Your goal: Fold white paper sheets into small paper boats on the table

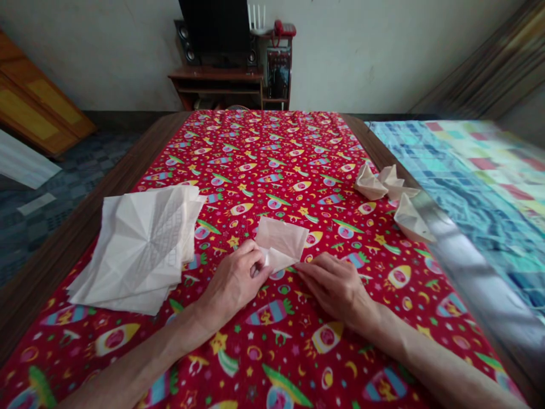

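Note:
A small folded sheet of white paper [283,236] lies on the red patterned cloth between my hands, its near edge turned up into a flap. My left hand [238,270] is closed on the paper's near left corner, thumb and curled fingers pressed together there. At the near right corner, the fingertips of my right hand [336,287] pinch or press the paper's edge, the fingers held together. To the left sits a stack of creased paper sheets [140,244], its top sheet marked with fold lines radiating from the middle.
Folded paper boats [411,218] stand near the table's right edge. The red cloth [272,165] covers most of the wooden table. A bed [460,187] adjoins on the right. Beyond the far end are a desk [217,74] with a monitor [215,28] and a red telephone [284,29].

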